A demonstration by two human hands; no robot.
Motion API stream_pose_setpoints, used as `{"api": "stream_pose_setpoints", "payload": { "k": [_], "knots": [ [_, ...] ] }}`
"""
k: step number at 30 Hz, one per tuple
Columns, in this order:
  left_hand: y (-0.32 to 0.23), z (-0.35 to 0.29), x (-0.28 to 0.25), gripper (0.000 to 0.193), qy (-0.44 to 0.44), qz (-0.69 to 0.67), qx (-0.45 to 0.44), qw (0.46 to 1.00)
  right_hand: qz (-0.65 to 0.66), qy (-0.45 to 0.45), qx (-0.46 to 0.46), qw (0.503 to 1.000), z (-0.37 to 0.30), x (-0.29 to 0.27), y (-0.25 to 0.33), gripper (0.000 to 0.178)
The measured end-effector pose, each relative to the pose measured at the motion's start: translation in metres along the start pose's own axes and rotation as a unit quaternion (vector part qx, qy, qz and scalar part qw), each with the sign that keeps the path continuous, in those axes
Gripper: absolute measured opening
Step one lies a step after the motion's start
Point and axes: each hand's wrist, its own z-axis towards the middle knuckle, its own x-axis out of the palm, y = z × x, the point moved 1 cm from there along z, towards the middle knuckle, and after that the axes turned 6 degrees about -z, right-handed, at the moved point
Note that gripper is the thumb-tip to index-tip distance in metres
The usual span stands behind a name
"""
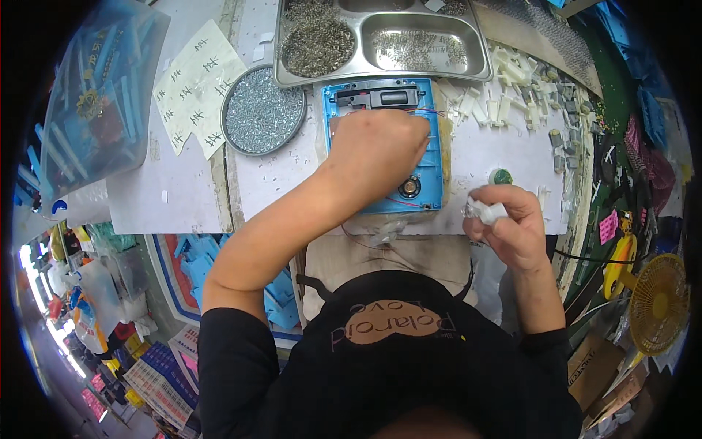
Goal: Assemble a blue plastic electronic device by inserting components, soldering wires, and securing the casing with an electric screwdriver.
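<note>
A blue plastic housing [431, 157] lies open on the white table in front of me, with a black part at its far end, thin red wires and a small round speaker [409, 187] near its front edge. My left hand [380, 154] rests on the middle of the housing, fingers curled down onto it; what is under them is hidden. My right hand [508, 219] is to the right of the housing, closed around a small white plastic part [486, 211]. A green round piece [502, 176] lies just beyond that hand.
A steel compartment tray [479, 69] with small metal springs and parts stands behind the housing. A round lid of screws [263, 110] sits at left, beside a paper sheet [194, 84]. Several white plastic pieces [512, 80] are scattered at right. A yellow fan [658, 300] stands low right.
</note>
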Motion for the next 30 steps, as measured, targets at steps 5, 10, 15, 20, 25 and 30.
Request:
{"api": "stream_pose_setpoints", "payload": {
  "k": [5,10,15,20,25,30],
  "knots": [
    [0.003,0.002,-0.002,0.01,-0.015,-0.062,0.011,0.998,-0.017,-0.013,-0.035,0.999,-0.007,-0.023,0.007,0.045],
    [0.002,-0.007,-0.007,0.009,0.026,-0.093,0.069,0.993,-0.034,-0.017,-0.016,0.999,-0.001,-0.034,0.004,0.043],
    [0.003,0.0,-0.012,0.007,0.101,-0.05,0.08,0.99,-0.132,-0.054,-0.032,0.989,0.007,-0.026,0.017,0.041],
    [0.006,-0.005,-0.017,0.008,0.071,-0.085,0.08,0.991,-0.282,-0.106,-0.056,0.952,0.014,-0.021,0.024,0.032],
    [0.013,-0.032,-0.021,0.007,-0.062,-0.197,-0.06,0.977,-0.63,-0.027,-0.266,0.729,0.052,0.0,0.03,0.028],
    [0.014,-0.037,-0.011,0.008,-0.12,-0.203,-0.062,0.97,-0.688,0.032,-0.273,0.672,0.075,0.013,0.032,0.031]
  ]
}}
